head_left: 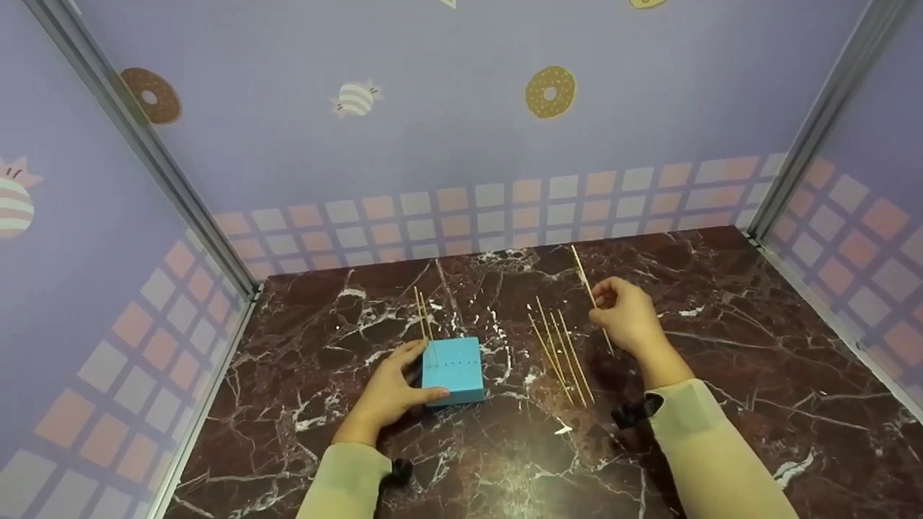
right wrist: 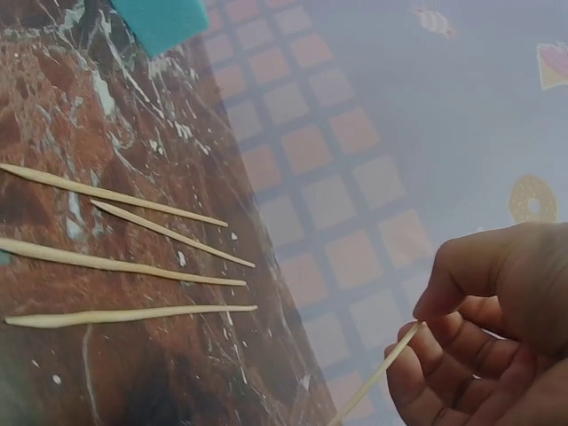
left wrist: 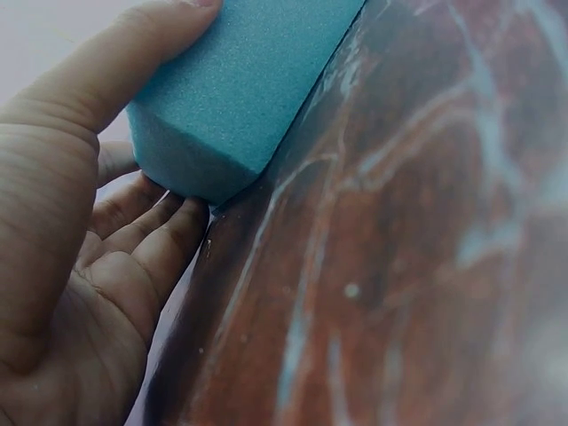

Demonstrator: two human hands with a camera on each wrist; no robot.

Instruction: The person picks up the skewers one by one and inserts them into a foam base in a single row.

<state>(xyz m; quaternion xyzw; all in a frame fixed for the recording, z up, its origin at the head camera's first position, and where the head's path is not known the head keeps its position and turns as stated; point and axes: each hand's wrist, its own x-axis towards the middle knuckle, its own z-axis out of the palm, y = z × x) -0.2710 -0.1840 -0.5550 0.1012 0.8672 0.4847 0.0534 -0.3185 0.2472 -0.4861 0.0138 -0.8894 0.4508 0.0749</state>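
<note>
A light blue foam block (head_left: 452, 375) lies on the marbled table, a row of small holes across its top. Two thin wooden skewers (head_left: 423, 315) stand upright in the holes at its left end. My left hand (head_left: 389, 386) grips the block at its left side, thumb along the near edge; in the left wrist view the thumb (left wrist: 133, 49) and fingers hold the foam (left wrist: 257, 67) from two sides. To the right, my right hand (head_left: 629, 317) pinches another skewer (head_left: 583, 277) between thumb and fingers, tilted above the table. The right wrist view shows this skewer (right wrist: 377, 373) running down from the fingertips.
Several loose skewers (head_left: 562, 353) lie roughly side by side on the table between block and right hand. White crumbs (head_left: 497, 324) are scattered behind the block. Patterned panels (head_left: 461, 144) enclose the table at the back and both sides. A dark band (head_left: 638, 411) circles the right wrist.
</note>
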